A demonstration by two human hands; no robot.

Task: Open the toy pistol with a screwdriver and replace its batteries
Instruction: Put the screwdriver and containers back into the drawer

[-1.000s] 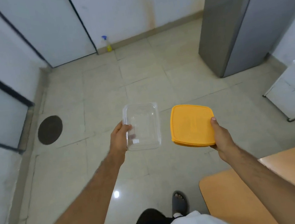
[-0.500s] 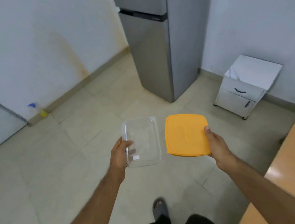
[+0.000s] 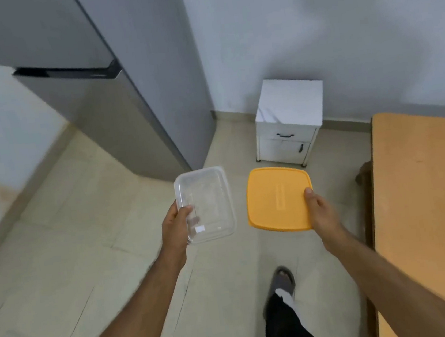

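My left hand [image 3: 174,227] grips the left rim of a clear plastic container [image 3: 209,203], thumb inside the rim, and nothing shows inside it. My right hand [image 3: 322,212] pinches the right edge of an orange lid [image 3: 277,198], thumb on top. Both are held out in front of me above the tiled floor, side by side and apart. No toy pistol, screwdriver or batteries are in view.
A grey refrigerator [image 3: 123,96] stands ahead on the left. A small white drawer cabinet [image 3: 289,126] sits against the wall beyond the lid. An orange table [image 3: 429,199] runs along the right. My foot in a sandal [image 3: 284,278] is on the floor.
The view has swung to the right: the refrigerator and white cabinet moved toward the centre and the table came in on the right. Both hands keep their hold on container and lid.
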